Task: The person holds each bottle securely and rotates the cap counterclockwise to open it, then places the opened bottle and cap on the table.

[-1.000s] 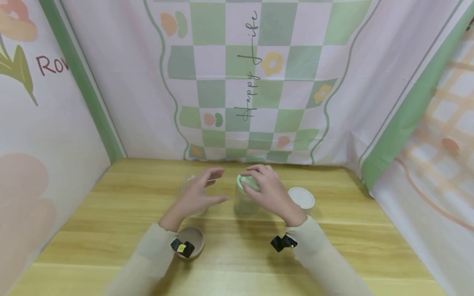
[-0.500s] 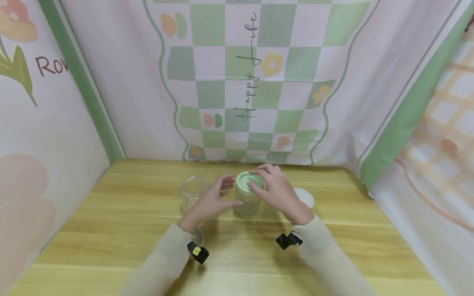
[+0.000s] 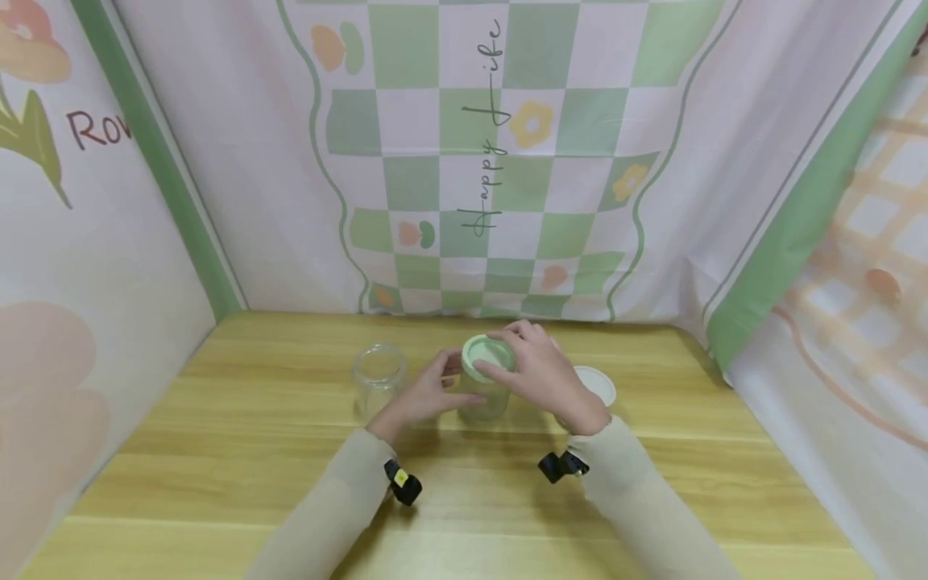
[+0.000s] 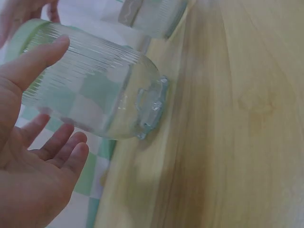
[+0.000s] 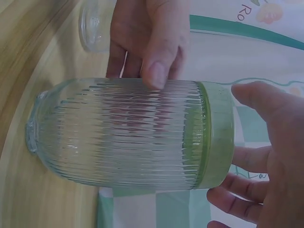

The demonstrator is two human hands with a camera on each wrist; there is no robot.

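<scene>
A ribbed clear glass jar (image 5: 123,137) with a pale green lid (image 3: 488,358) stands upright mid-table. My left hand (image 3: 426,395) holds the jar's left side, its thumb across the front and its fingers curving round behind. Through the glass in the right wrist view, those fingers show faintly. At the lid, my right hand (image 3: 544,377) grips the rim, thumb on the near side and fingers round the far right. In the left wrist view, the jar's scalloped glass foot (image 4: 153,107) is at the wood surface.
An uncovered clear glass jar (image 3: 379,387) stands to the left of my left hand. Behind my right wrist is a white-lidded container (image 3: 598,385). The wooden table (image 3: 217,451) ends at a patterned cloth backdrop (image 3: 464,274).
My left hand has moved right, from beside the uncovered jar to the ribbed jar. My right thumb has settled at the lid's rim. The brown bowl is now hidden under my left forearm.
</scene>
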